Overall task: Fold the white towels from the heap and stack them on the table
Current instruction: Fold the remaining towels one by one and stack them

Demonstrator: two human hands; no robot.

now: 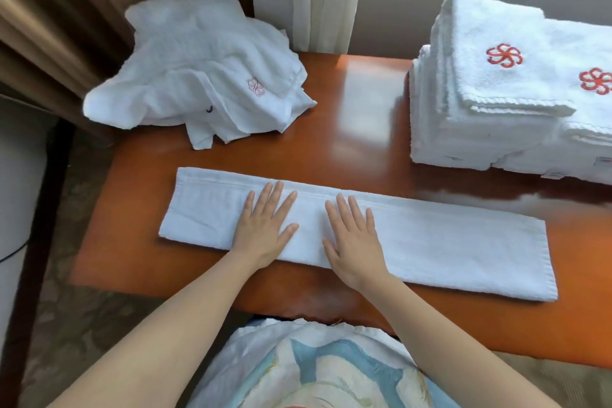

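A white towel (430,242), already folded lengthwise into a long narrow strip, is laid flat on the near part of the wooden table (357,103), directly in front of the person. Its long axis is set across the body, from left to right, with the right end lying slightly nearer the table's front edge than the left. Both hands are pressed flat on the strip, palms down and fingers straight and spread; nothing is gripped by either. The left hand (265,228) and the right hand (354,242) are placed side by side, close together but apart, left of the strip's middle. A short length of towel is thus left beyond the left hand, while a much longer free length is left beyond the right hand. The step in hand is judged to be smoothing before a crosswise fold. For that fold an end would probably have to be carried along the long axis. The left end is within easy reach of the left hand, whereas the right end would call for a longer reach by the right hand. The heap (198,76) of unfolded towels is seen at the far left corner, and the stack (496,93) of folded ones, marked with red emblems, at the far right, well apart from the strip.
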